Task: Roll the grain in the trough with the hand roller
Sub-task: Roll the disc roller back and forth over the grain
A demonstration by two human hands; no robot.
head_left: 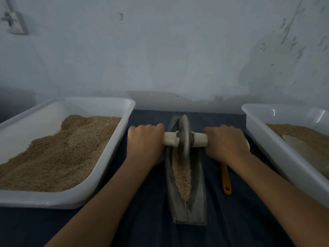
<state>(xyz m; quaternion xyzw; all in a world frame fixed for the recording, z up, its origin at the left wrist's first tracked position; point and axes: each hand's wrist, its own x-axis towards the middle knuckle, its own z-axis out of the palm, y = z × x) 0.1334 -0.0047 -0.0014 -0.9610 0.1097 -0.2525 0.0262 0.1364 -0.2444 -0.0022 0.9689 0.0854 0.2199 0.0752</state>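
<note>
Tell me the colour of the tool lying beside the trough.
Orange-yellow tool handle, right of the trough; head view shows it.

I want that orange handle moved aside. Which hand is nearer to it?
Right. The right hand grips the roller directly above the orange handle; the left hand is across the trough.

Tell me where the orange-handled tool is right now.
In the head view, the orange-handled tool lies on the dark cloth right of the trough, its far end hidden under the right hand, left of the right tray.
</note>
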